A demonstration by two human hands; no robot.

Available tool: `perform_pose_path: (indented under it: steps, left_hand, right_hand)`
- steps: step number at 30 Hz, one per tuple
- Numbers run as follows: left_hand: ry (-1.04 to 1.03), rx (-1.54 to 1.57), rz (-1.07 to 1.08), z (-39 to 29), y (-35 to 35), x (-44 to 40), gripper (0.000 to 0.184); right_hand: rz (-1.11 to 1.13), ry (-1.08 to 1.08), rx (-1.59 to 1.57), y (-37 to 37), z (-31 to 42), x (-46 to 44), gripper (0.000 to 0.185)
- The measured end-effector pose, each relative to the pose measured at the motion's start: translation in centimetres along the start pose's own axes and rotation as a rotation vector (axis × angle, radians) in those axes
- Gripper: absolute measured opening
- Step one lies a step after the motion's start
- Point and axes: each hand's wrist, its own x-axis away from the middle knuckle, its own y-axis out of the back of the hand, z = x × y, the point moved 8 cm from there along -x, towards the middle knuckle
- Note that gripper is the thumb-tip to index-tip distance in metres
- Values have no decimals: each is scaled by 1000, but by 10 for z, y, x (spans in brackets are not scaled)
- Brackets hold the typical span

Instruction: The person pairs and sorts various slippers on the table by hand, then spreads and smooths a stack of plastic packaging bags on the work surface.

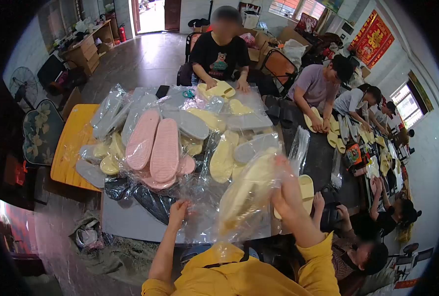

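Note:
My right hand (281,190), partly blurred, grips the upper end of a clear plastic bag with pale yellow slippers (246,190) inside. The bag hangs tilted above the table's near edge. Over that same edge, further left, is my left hand (178,213), its fingers closed; clear film lies close to them, but what they hold is hard to make out. A pair of pink slippers (164,150), soles up, tops a pile of bagged slippers just beyond. Next to my right forearm lies a loose yellow slipper (305,192).
Bagged grey slippers (192,123) and yellow ones cover the grey table (130,219). Across it, a person in a black T-shirt (222,56) touches yellow slippers. Several people work along the dark table (298,130) at right. A yellow stool (74,148) adjoins at left.

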Motion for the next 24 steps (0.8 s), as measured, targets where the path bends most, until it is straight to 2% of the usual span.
perform_pose_path:
  steps: [3,5,6,7,9,10,14,17,18,21,22,24]
  left_hand:
    - [-29,-121,8,-8,0,6,22]
    - [-119,-291,-29,8,14,-13,19]
    - [-280,-276,-48,1,13,-14,19]
    - [-420,-264,-71,-8,8,-11,19]
    - [-135,-179,-8,3,4,-8,20]
    - [-96,-272,-49,18,15,-10,20]
    - [-65,-469,-138,20,22,-17,20]
    - [-63,-383,-116,5,12,-8,21]
    - [-70,-379,-135,21,21,-19,23]
    - [-163,-537,-130,2,11,-11,26]
    - [-96,-415,-101,7,12,-12,28]
    - [-88,-469,-134,-6,4,-2,27]
  right_hand:
    - [-72,-61,-54,20,-59,-9,25]
    - [-61,-132,39,43,-101,-24,31]
    - [-65,-187,87,56,-122,-24,34]
    - [-25,-151,179,60,-129,-34,34]
    - [-50,-155,308,82,-150,-22,32]
    - [-85,-138,348,90,-152,-20,30]
    - [0,-99,568,127,-167,-23,29]
    - [163,-149,940,137,-200,-15,37]
    - [194,-94,1013,138,-210,-11,42]
    - [256,72,1224,121,-231,-10,53]
    - [248,111,1296,108,-229,-9,55]
    - [231,199,1450,80,-219,-5,61]
